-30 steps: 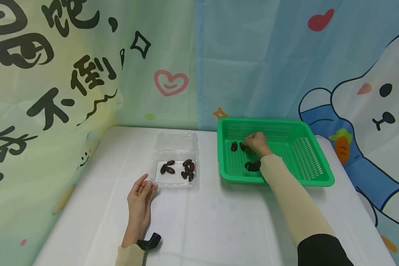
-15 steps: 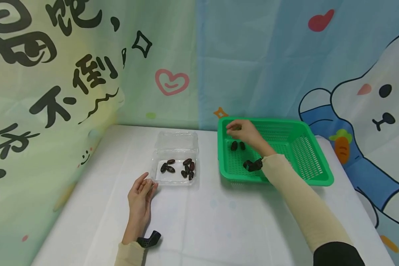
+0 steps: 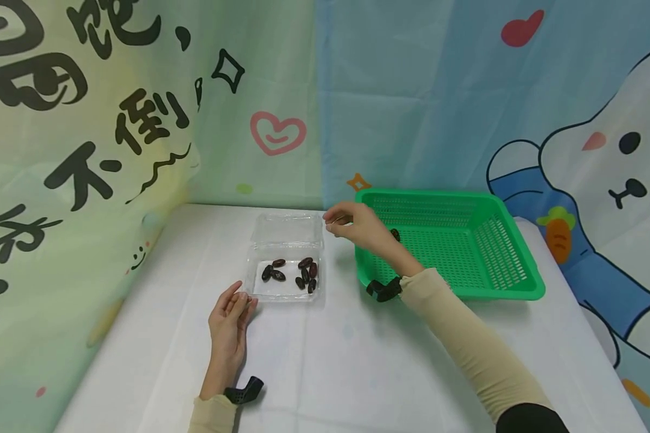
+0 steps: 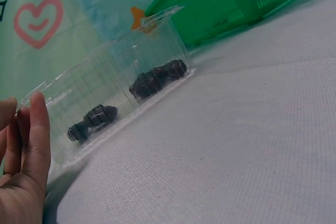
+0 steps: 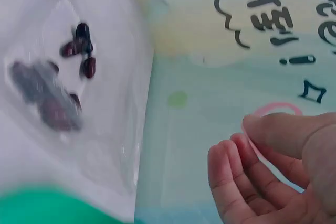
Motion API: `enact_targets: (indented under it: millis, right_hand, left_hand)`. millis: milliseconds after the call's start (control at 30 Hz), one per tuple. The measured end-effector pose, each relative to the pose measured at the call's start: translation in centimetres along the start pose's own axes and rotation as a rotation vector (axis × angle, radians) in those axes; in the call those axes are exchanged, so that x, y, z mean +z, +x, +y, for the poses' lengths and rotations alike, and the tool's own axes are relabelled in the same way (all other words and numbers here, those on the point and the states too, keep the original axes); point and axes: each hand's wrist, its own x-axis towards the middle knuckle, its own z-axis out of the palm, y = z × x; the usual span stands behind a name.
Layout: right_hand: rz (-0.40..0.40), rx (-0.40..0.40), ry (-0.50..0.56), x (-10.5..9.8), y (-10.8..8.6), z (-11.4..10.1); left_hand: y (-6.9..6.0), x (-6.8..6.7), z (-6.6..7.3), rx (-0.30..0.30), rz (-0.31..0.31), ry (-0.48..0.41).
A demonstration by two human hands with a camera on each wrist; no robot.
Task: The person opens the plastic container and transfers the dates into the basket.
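Left hand [image 3: 227, 328] pinches clear box [image 3: 284, 291] at eight o'clock, best held steady; right hand [image 3: 362, 227], loosely curled, hovers empty at two.

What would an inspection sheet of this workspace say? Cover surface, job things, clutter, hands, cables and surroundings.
Surface: white cloth, faint creases.
Job's things: open clear container holding dark date-like fruits in two groups; green basket to its right, at least one similar fruit inside.
Clutter: nothing seen.
Hands: left hand pinches the container's near-left corner; right hand hovers between container and basket, nothing seen in its grasp.
Cables: nothing seen.
Surroundings: printed cartoon backdrop behind.
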Motion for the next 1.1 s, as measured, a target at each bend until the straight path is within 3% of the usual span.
enact_targets:
  millis: [433,900,1100]
  right_hand:
    - [0.005,-0.043,-0.034,6.6,-0.6,-0.4]
    - [-0.079,-0.058,-0.078,13.1,-0.4,-0.4]
    - [-0.027,-0.037,-0.210,15.3,-0.1,-0.3]
  left_hand:
    - [-0.2,0.0,0.0,-0.003,-0.014,0.002]
    - [-0.2,0.0,0.2,-0.007,-0.013,0.013]
    - [-0.3,0.0,0.3,-0.008,-0.016,0.006]
